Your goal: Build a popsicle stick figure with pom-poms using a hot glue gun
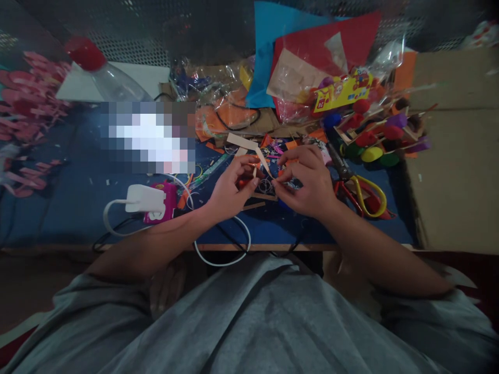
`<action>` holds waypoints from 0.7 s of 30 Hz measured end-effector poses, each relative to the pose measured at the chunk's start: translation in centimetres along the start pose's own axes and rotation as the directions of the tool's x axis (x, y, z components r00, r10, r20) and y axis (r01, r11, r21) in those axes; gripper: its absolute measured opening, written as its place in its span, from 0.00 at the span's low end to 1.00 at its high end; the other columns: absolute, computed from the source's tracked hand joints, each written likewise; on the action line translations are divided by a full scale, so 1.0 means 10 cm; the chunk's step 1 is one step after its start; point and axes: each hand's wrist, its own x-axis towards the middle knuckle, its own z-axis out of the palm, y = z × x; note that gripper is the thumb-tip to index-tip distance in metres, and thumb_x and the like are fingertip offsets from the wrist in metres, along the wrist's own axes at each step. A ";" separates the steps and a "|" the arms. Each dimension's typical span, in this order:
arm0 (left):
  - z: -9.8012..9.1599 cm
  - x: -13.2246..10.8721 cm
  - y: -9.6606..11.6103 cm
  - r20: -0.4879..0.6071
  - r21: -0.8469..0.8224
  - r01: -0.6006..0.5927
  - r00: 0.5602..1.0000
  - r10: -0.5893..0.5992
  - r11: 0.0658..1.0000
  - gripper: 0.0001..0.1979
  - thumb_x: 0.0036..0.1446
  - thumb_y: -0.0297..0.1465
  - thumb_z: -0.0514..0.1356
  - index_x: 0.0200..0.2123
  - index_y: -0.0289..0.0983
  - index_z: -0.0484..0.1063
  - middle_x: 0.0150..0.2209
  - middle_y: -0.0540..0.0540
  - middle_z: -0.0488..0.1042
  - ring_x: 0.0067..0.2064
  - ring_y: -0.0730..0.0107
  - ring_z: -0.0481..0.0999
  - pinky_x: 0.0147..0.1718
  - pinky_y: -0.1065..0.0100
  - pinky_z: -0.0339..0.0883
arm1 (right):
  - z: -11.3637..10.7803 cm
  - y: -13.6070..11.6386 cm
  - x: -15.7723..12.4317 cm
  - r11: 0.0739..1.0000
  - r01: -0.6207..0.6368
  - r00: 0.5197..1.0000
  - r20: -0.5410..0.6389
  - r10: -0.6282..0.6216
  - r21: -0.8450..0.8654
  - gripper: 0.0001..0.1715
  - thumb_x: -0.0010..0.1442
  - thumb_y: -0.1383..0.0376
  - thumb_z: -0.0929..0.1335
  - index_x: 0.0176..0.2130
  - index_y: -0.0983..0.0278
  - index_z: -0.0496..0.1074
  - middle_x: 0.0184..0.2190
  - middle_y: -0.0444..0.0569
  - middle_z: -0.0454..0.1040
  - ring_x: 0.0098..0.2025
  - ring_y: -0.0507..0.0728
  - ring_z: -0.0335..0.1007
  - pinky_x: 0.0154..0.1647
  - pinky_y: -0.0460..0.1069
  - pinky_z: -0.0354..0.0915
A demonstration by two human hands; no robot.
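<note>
My right hand [310, 179] pinches the lower end of a bent pale strip [263, 158], its thumb and forefinger tips together. The strip looks like paper or tape; its material is unclear. Just left of it, my left hand [234, 184] is closed, thumb against curled fingers. A small pale tip shows there, but I cannot make out what it is. A wider pale piece [241, 141] lies behind the hands, touching or joined to the strip. Below the fingertips are thin wooden sticks [255, 206] and colourful scraps [275, 148].
Scissors [368, 195] with red and yellow handles lie to the right, beside stick-and-coloured-cap pieces [370, 137]. A magenta power adapter [159, 202] with a white charger [144, 199] and cable stands left. Behind are a red-capped bottle [117, 80], coloured sheets [327, 47] and pink pieces [31, 104].
</note>
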 end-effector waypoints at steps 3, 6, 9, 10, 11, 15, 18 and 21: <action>0.00 0.01 0.03 -0.037 0.003 0.010 0.999 -0.010 1.000 0.26 0.72 0.49 0.63 0.64 0.42 0.63 0.49 0.41 0.80 0.50 0.62 0.83 0.47 0.60 0.80 | -0.04 -0.01 -0.01 0.999 0.037 0.999 0.003 -0.037 -0.007 0.10 0.58 0.67 0.76 0.33 0.55 0.72 0.51 0.52 0.82 0.55 0.72 0.75 0.58 0.71 0.68; 0.00 0.02 0.06 -0.070 0.029 0.016 0.997 -0.014 0.999 0.28 0.72 0.50 0.63 0.66 0.43 0.63 0.48 0.42 0.79 0.49 0.62 0.82 0.47 0.61 0.81 | -0.05 -0.01 -0.02 0.998 0.063 0.997 0.046 -0.063 0.001 0.12 0.56 0.69 0.75 0.32 0.55 0.71 0.52 0.50 0.83 0.57 0.72 0.73 0.59 0.72 0.67; -0.01 0.02 0.09 -0.079 0.023 0.034 0.996 -0.032 0.999 0.29 0.72 0.50 0.63 0.68 0.44 0.62 0.48 0.43 0.78 0.48 0.64 0.82 0.45 0.63 0.81 | -0.04 -0.01 -0.02 0.994 0.104 0.989 0.104 -0.101 -0.026 0.13 0.53 0.70 0.75 0.31 0.56 0.69 0.51 0.48 0.84 0.58 0.73 0.74 0.58 0.71 0.68; -0.01 0.02 0.09 -0.078 0.030 0.035 0.996 -0.032 0.999 0.29 0.72 0.49 0.63 0.68 0.44 0.62 0.48 0.43 0.78 0.47 0.65 0.81 0.45 0.63 0.81 | -0.04 -0.01 -0.03 0.994 0.103 0.986 0.134 -0.097 -0.036 0.13 0.53 0.70 0.74 0.31 0.56 0.69 0.51 0.47 0.85 0.59 0.73 0.74 0.59 0.71 0.69; -0.02 0.02 0.10 -0.076 0.046 0.030 0.997 -0.027 0.998 0.28 0.73 0.49 0.63 0.67 0.44 0.63 0.49 0.43 0.78 0.47 0.65 0.81 0.45 0.64 0.80 | -0.03 -0.01 -0.03 0.995 0.094 0.983 0.164 -0.086 -0.043 0.13 0.53 0.71 0.74 0.30 0.56 0.68 0.51 0.46 0.85 0.60 0.72 0.74 0.59 0.71 0.68; -0.03 0.02 0.10 -0.069 0.127 0.005 0.998 0.004 0.992 0.23 0.74 0.48 0.61 0.64 0.42 0.69 0.52 0.41 0.79 0.50 0.64 0.80 0.47 0.64 0.79 | -0.03 -0.02 -0.03 0.996 0.078 0.968 0.241 -0.067 -0.036 0.12 0.55 0.71 0.74 0.29 0.56 0.69 0.50 0.43 0.87 0.64 0.72 0.73 0.62 0.72 0.66; -0.02 0.01 0.11 -0.072 0.138 0.004 0.997 0.006 0.990 0.22 0.74 0.47 0.61 0.64 0.42 0.70 0.53 0.41 0.79 0.52 0.64 0.80 0.47 0.64 0.79 | -0.03 -0.03 -0.03 0.994 0.107 0.955 0.282 -0.092 -0.038 0.12 0.57 0.71 0.73 0.30 0.56 0.70 0.48 0.42 0.87 0.66 0.72 0.73 0.62 0.72 0.65; -0.02 0.02 0.13 -0.066 0.108 -0.012 0.998 0.019 0.994 0.23 0.74 0.47 0.62 0.63 0.41 0.71 0.53 0.40 0.80 0.51 0.64 0.82 0.47 0.65 0.79 | -0.02 -0.02 -0.03 0.989 0.143 0.944 0.305 -0.123 -0.044 0.10 0.59 0.71 0.72 0.31 0.57 0.71 0.47 0.42 0.88 0.67 0.72 0.73 0.63 0.71 0.64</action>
